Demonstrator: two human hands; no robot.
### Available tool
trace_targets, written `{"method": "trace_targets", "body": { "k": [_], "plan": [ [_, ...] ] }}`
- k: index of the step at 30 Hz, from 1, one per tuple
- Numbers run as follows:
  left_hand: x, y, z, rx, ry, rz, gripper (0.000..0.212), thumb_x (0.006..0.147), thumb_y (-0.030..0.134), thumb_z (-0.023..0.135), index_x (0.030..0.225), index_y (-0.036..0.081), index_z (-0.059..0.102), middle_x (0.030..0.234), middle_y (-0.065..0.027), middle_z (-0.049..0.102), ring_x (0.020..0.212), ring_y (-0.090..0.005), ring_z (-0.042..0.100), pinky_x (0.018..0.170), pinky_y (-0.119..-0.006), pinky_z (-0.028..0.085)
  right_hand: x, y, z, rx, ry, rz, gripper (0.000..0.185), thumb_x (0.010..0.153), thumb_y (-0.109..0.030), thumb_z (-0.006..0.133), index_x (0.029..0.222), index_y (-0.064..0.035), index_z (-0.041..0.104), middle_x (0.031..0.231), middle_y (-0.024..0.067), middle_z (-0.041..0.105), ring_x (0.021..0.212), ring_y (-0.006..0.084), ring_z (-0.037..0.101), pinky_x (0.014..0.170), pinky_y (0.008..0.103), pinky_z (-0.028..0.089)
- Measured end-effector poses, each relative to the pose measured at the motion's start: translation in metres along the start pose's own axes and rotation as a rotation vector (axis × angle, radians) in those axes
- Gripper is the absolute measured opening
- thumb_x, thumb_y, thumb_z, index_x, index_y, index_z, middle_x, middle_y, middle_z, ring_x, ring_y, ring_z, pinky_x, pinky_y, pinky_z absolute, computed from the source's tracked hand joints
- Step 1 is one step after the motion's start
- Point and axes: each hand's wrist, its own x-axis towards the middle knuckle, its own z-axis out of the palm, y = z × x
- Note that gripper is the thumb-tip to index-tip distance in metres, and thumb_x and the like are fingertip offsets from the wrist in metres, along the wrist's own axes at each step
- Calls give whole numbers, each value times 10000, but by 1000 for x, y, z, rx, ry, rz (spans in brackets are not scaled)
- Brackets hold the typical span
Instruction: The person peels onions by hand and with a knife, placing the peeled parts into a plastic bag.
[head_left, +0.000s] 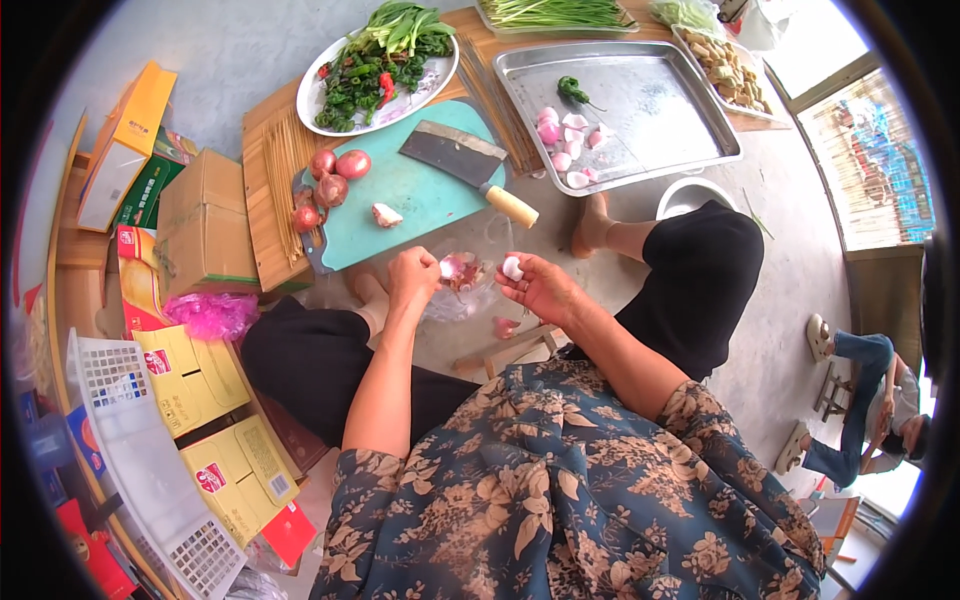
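Over a clear plastic bag (454, 304) of reddish onion skins, both my hands are raised in front of me. My right hand (546, 289) pinches a white peeled garlic clove (512, 268) between thumb and fingers. The fingers of my left hand (412, 279) are curled together, with a pale piece of peel (448, 268) at their tips. Beyond them lies a turquoise cutting board (420, 180). It carries a cleaver (459, 154) with a wooden handle, several red onions (331, 190) at its left side, and part of a garlic bulb (387, 215).
A metal tray (652, 112) holds onion pieces (574, 139) and one green pepper (572, 90). An oval plate (307, 97) of peppers and greens stands behind the board, near bundles of wooden skewers (277, 169). Cardboard boxes (210, 217) crowd the left. Another person (862, 405) sits at right.
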Motion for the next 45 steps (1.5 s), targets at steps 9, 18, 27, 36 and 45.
{"method": "trace_targets", "body": {
  "k": [9, 18, 27, 36, 45],
  "plan": [
    [-20, 47, 3, -203, -96, 129, 209, 862, 74, 685, 1053, -11, 674, 831, -86, 702, 655, -127, 670, 585, -274, 550, -18, -7, 24, -113, -117, -115, 307, 944, -24, 518, 1250, -12, 540, 1211, 152, 612, 1086, 275, 636, 927, 374, 542],
    [-44, 81, -1, -323, -216, 363, 228, 849, 11, 671, 1076, -8, 668, 1005, -94, 682, 820, -125, 670, 692, -256, 561, -26, -4, 38, -333, -162, -377, 321, 958, -6, 536, 1279, -7, 539, 1171, 101, 620, 1071, 213, 631, 960, 368, 533],
    [-50, 89, 3, -253, -198, 455, 258, 816, -81, 659, 1064, -9, 668, 992, -64, 664, 849, -151, 700, 716, -260, 586, -28, -2, 45, -400, -98, -481, 261, 959, -20, 556, 1219, -3, 564, 1151, 90, 635, 1038, 177, 636, 926, 354, 545],
    [-53, 87, 19, -47, 31, 685, 206, 802, -15, 677, 990, 62, 644, 935, -85, 600, 776, -253, 664, 646, -352, 554, -29, 2, 52, -163, -80, -331, 341, 927, -45, 610, 1254, -28, 514, 1103, 76, 633, 969, 171, 652, 840, 297, 546],
    [-62, 90, 26, 175, 100, 775, 225, 813, -12, 644, 1020, 68, 610, 984, -100, 582, 839, -303, 642, 685, -391, 553, -21, 6, 49, -105, -9, -280, 283, 896, -39, 648, 1156, -21, 538, 1065, 88, 619, 948, 201, 648, 863, 323, 539]
  ]
}}
